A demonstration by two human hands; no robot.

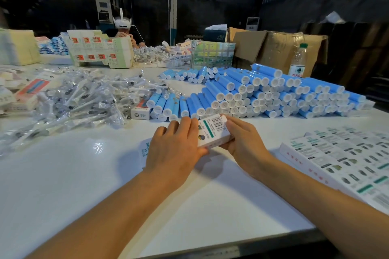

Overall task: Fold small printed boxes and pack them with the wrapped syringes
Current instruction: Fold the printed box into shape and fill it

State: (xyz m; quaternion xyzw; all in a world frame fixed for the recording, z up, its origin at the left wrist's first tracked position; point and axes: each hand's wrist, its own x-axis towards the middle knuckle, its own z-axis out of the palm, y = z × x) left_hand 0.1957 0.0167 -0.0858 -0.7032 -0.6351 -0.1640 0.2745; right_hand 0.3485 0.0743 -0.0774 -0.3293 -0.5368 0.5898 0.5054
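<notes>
1. The box (212,132) is a small white carton with a barcode near its far end, a green stripe running along its top face and small dark printed marks below that.
2. It is held just above the white table (84,174), in the middle of the view and near the front edge of the blue tubes (263,94).
3. Its long axis runs from the near left to the far right; the barcode end points away from the person and to the right, towards the tubes.
4. The top face tilts slightly towards the camera, and the far end shows a small white flap by the right thumb.
5. The left hand (176,147) lies over the near left part of the box, fingers close together and bent down across the top, thumb tucked at the lower edge.
6. The right hand (244,141) grips the right side, thumb on the far end and fingers curled under.
7. A heap of wrapped syringes (84,99) lies to the left on the table, well apart from the box.
8. A stack of flat printed cartons (345,153) lies to the right, near the right forearm.
9. A finished carton (140,112) sits between the syringes and the tubes.
</notes>
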